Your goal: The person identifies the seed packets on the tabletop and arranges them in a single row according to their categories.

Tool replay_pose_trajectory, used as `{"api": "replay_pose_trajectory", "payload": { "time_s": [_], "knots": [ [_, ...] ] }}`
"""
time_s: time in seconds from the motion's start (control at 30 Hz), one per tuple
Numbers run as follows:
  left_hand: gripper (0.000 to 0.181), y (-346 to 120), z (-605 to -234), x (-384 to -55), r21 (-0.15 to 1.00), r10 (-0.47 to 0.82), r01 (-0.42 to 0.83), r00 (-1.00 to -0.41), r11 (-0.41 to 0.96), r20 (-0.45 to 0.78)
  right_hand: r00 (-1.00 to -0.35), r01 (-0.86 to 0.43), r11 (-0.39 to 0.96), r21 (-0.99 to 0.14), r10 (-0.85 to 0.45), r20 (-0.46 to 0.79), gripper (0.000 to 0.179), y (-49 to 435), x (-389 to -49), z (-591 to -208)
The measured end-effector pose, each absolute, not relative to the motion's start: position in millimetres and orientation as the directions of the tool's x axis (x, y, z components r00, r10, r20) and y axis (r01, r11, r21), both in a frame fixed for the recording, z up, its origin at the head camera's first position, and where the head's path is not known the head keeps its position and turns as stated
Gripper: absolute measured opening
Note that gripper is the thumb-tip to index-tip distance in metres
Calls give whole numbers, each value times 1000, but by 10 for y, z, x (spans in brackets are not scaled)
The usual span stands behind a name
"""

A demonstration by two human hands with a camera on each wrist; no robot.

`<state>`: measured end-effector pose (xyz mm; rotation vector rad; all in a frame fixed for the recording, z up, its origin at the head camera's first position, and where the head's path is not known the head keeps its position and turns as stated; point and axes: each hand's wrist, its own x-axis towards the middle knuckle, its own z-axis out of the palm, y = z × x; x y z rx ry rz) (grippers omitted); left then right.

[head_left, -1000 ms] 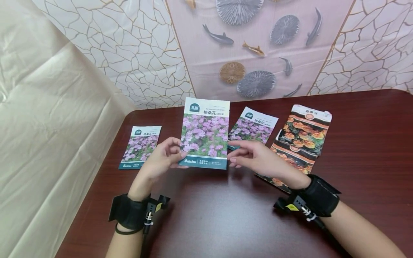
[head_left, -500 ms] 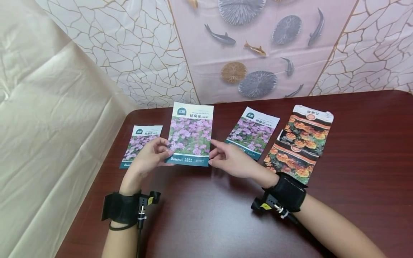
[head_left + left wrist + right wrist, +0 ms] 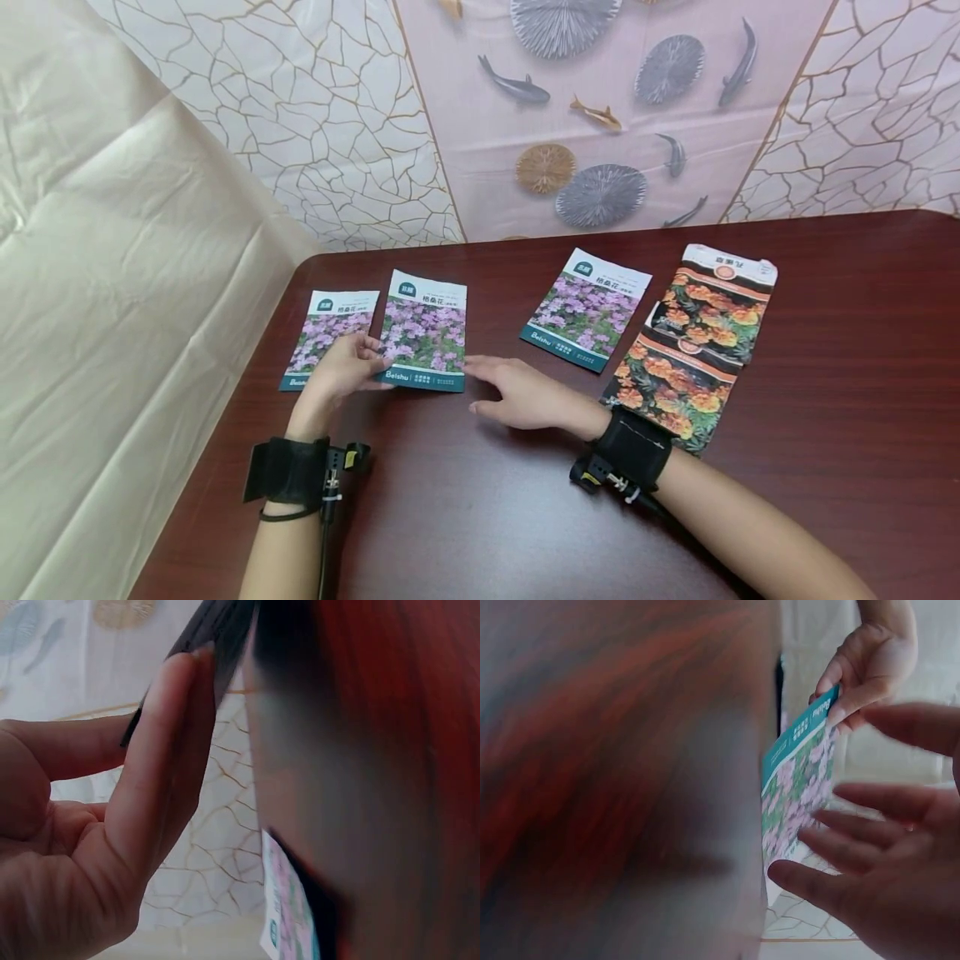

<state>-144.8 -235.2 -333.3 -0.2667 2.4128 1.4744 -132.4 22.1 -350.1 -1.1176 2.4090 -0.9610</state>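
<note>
Fingers [image 3: 146,765] of the left hand [image 3: 339,368] pinched the lower-left corner of the "Beishu 格桑花" packet [image 3: 425,329], left of center in the frame. Right hand [image 3: 525,393] was loosely spread by its right edge, couldn't tell if touching. Some desk [image 3: 495,308] separated it from another Beishu packet [image 3: 588,307].

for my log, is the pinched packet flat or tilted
Tilted: right wrist view shows the packet slanting off the table toward the left hand.
</note>
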Motion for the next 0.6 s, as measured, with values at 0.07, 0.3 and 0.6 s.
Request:
{"api": "replay_pose_trajectory", "payload": {
  "time_s": [0.07, 0.3, 0.6],
  "knots": [
    [27, -2370, -3367, -1461, 816, -22, -324, -934, 479, -358, -603, -585, 463, -666, -797, -25, 52, 217, -1322, -3515],
    [28, -2366, -3412, -1472, 711, -90, -349, -923, 611, -375, -516, -646, 487, -588, -846, -134, 57, 191, -1294, -3511],
    [34, -2343, -3313, -1418, 542, -86, -262, -941, 798, -328, -471, -683, 512, -520, -854, -223, 58, 157, -1269, -3491]
  ]
}}
